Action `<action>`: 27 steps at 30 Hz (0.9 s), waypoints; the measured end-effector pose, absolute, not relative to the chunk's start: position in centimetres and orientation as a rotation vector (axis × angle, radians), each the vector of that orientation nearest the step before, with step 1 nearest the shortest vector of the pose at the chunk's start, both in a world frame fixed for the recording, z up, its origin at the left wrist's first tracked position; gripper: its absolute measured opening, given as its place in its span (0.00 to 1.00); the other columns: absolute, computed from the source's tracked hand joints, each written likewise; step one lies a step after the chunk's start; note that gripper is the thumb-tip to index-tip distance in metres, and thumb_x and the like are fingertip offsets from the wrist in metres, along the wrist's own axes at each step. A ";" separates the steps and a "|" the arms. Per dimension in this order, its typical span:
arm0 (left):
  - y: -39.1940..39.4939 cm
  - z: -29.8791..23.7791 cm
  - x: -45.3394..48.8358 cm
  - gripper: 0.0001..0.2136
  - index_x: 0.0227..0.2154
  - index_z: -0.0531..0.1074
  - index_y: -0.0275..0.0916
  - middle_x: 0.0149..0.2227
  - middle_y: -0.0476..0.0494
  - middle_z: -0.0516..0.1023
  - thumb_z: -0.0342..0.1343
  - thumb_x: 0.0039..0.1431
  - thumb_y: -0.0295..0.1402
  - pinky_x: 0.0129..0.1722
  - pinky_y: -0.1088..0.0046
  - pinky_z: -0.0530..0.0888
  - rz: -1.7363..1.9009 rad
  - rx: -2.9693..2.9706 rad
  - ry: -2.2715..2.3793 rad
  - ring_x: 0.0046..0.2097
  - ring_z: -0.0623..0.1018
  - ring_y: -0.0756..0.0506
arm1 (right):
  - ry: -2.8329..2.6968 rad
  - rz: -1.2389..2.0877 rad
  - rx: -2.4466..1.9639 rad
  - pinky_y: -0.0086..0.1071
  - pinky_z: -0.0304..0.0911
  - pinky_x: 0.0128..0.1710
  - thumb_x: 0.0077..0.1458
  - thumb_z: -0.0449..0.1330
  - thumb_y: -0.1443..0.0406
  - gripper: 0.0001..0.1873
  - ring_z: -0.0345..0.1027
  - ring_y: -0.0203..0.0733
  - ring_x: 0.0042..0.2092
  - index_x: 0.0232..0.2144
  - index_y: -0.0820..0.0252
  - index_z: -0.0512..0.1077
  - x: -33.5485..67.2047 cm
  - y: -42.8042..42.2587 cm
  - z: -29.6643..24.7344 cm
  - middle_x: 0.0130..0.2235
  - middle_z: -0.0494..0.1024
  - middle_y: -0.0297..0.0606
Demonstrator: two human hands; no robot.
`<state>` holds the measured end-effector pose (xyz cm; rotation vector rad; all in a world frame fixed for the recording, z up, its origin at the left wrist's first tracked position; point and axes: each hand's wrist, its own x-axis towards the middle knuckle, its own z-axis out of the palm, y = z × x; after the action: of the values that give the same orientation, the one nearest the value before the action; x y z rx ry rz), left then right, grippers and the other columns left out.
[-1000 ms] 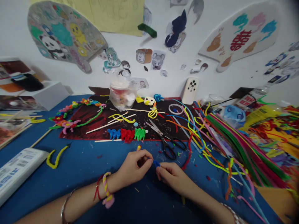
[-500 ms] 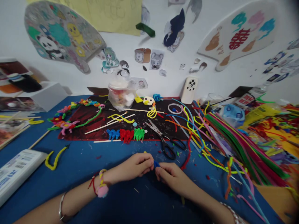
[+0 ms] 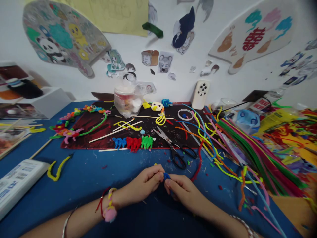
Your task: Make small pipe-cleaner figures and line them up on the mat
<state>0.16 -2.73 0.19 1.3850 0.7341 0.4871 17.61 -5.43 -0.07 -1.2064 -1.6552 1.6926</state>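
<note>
**A:** Here we go, left hand (image 3: 146,186) and right hand (image 3: 182,191) come together over the blue tabletop (image 3: 81,178), both pinching a small blue piece (image 3: 166,176) between the fingertips (image 3: 160,175)!

**B:** Those fingers hide nearly all of it. Is it soft clay or fuzzy pipe cleaner?

**A:** Can't tell from here, only a rounded blue sliver shows.

**B:** Just ahead, black-handled scissors (image 3: 177,155) lie open, steel blades on a dark red mat (image 3: 99,132).

**A:** And off to the right, a thick sheaf of fuzzy pipe cleaners (image 3: 257,155) fans out, its ends blurring toward the frame's edge!
</note>
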 end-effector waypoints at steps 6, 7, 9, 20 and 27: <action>-2.5 0.4 0.0 0.14 0.26 0.58 0.37 0.24 0.54 0.55 0.39 0.62 0.41 0.24 0.78 0.57 0.516 1.520 0.768 0.25 0.55 0.54 | -1.449 1.812 -1.187 0.24 0.40 0.17 0.56 0.48 0.54 0.19 0.43 0.27 0.19 0.21 0.61 0.59 17.5 -5.4 0.0 0.18 0.52 0.24; -2.3 0.4 -0.1 0.14 0.27 0.59 0.37 0.24 0.53 0.55 0.39 0.63 0.41 0.24 0.78 0.57 0.523 1.509 0.762 0.25 0.55 0.54 | -1.407 1.824 -1.190 0.24 0.40 0.17 0.55 0.49 0.53 0.19 0.42 0.27 0.18 0.20 0.60 0.58 17.5 -5.3 0.1 0.17 0.51 0.24; -1.6 0.1 -0.4 0.13 0.29 0.60 0.37 0.24 0.54 0.55 0.39 0.63 0.40 0.24 0.78 0.56 0.557 1.410 0.729 0.25 0.55 0.54 | -1.350 1.808 -1.201 0.24 0.39 0.16 0.54 0.49 0.52 0.21 0.42 0.26 0.17 0.18 0.60 0.56 17.5 -5.1 0.2 0.16 0.50 0.23; -0.6 -1.5 -0.3 0.18 0.50 0.54 0.42 0.42 0.41 0.68 0.48 0.57 0.25 0.36 0.67 0.68 0.709 0.871 0.525 0.32 0.73 0.50 | -1.232 1.854 -1.243 0.23 0.38 0.15 0.52 0.50 0.50 0.21 0.40 0.26 0.16 0.19 0.59 0.57 18.1 -4.2 0.0 0.16 0.48 0.21; -0.6 -0.9 -0.5 0.22 0.51 0.58 0.40 0.47 0.38 0.67 0.49 0.53 0.21 0.44 0.64 0.65 0.722 0.897 0.500 0.42 0.72 0.45 | -1.253 1.877 -1.259 0.23 0.38 0.14 0.54 0.49 0.51 0.20 0.39 0.26 0.16 0.21 0.59 0.57 18.0 -4.1 -0.2 0.15 0.47 0.21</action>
<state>-0.50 -0.59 -0.92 0.8969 0.4997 0.7218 18.05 -4.07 -0.15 -1.2595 -1.2531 1.8769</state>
